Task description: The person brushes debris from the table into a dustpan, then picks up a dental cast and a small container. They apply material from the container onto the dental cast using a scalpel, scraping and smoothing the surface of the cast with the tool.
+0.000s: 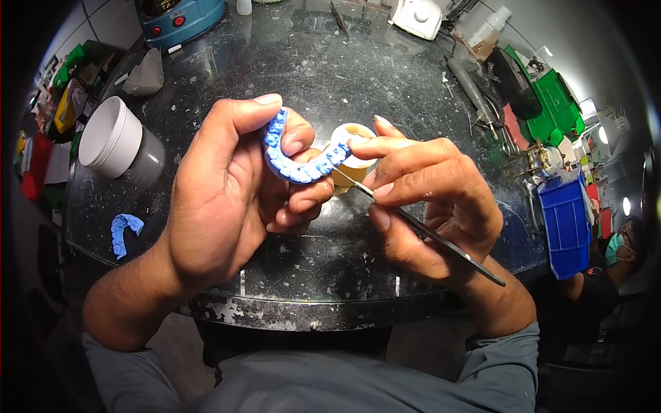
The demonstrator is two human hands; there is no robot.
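Note:
A blue horseshoe-shaped dental arch model [301, 169] is held up by my left hand [227, 182], thumb at its upper end and fingers behind and below it. My right hand [441, 199] grips a thin dark metal tool [441, 239] like a pen. The tool's fine tip points at the model's right end, near or touching it, and one right fingertip is against that end. Behind the model and my right fingers, a small round cup [357, 131] is partly hidden. A second blue arch piece [124, 233] lies on the dark table at the left.
The scratched black table [303, 65] carries a white tub [111, 138] at left and a blue device [180, 20] at back left. A handpiece [468, 82], a green bin [554, 103] and a blue bin [566, 227] are at right. A masked person [613, 261] is far right.

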